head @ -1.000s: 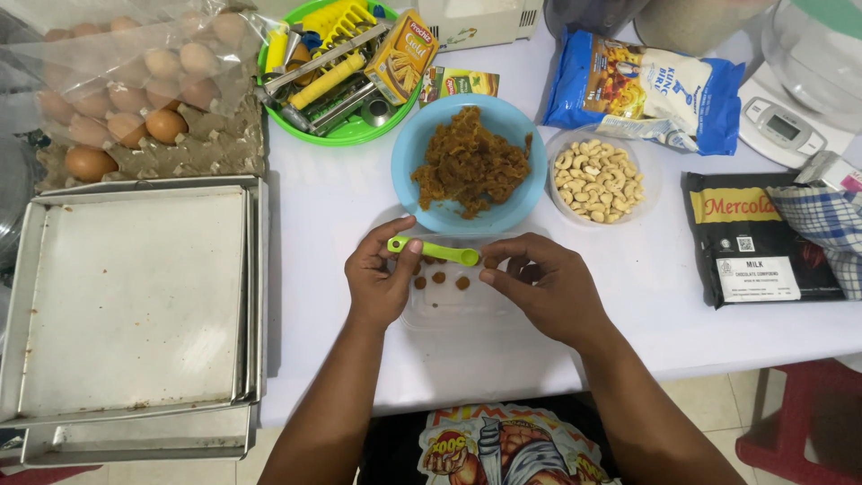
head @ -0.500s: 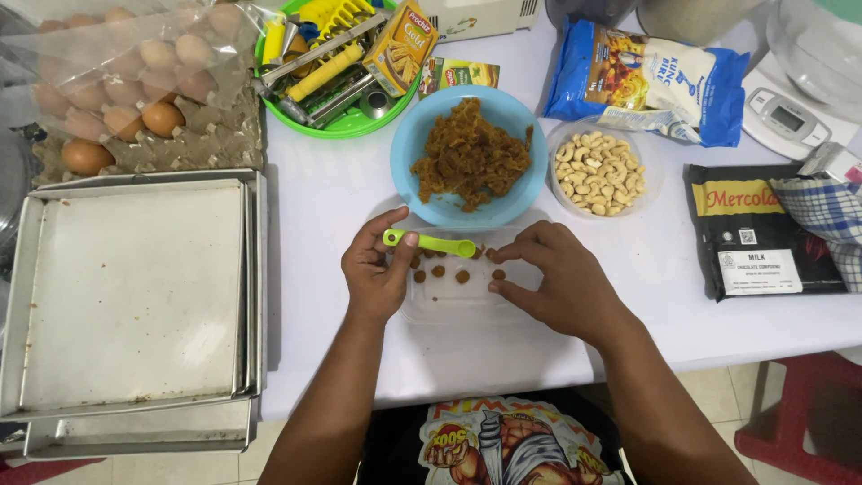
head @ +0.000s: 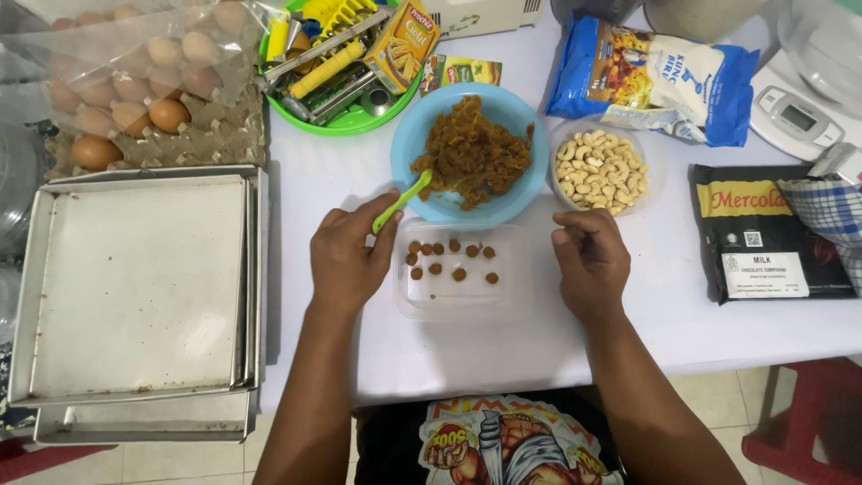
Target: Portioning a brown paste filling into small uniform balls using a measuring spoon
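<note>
Left hand: the left hand is closed around a green spoon, whose tip is dipped into the brown filling.
Right hand: the right hand is loosely curled with fingertips pinched; nothing can be made out between them.
Filling: it is heaped in the blue bowl, just behind the clear tray.
Done: about ten small brown balls are laid in the clear tray.
Left: most of the filling is judged unportioned.
</note>
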